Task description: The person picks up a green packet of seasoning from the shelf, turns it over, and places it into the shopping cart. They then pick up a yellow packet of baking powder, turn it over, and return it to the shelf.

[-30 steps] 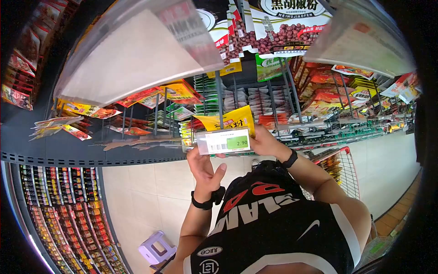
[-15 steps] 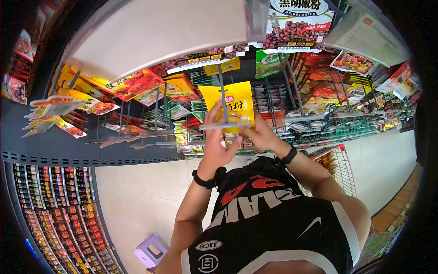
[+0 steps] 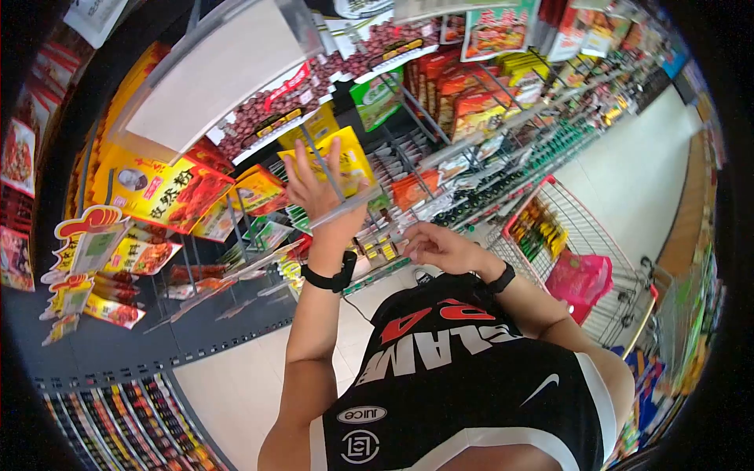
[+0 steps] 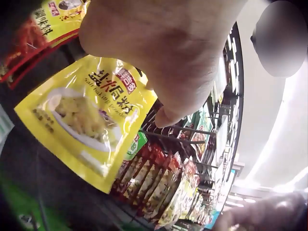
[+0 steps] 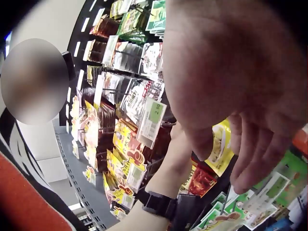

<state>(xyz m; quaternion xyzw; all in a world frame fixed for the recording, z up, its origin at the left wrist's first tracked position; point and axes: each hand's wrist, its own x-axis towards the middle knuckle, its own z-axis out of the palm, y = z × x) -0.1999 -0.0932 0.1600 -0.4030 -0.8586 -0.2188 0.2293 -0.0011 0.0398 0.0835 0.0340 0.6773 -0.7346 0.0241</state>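
A yellow salt-baking powder packet (image 3: 355,163) hangs on a rack hook in the head view. Its printed front, with a dish of food, fills much of the left wrist view (image 4: 96,120). My left hand (image 3: 322,196) is up at the packet with fingers raised and spread, the hook's front price holder (image 3: 344,208) crossing before the palm. Lower and to the right, apart from the packet, is my right hand (image 3: 444,247), its fingers loosely bent and nothing in them.
Seasoning packets hang on hooks all around, including a yellow-red cumin powder packet (image 3: 161,192) at left and a green one (image 3: 378,98) behind. Clear price-tag holders (image 3: 228,86) jut forward. A shopping cart (image 3: 585,212) with a pink bag (image 3: 580,282) stands at right.
My right hand has come away from the yellow packet, down and right. My left hand has gone up and back with the packet along the hook. The head view has turned, showing more cart.
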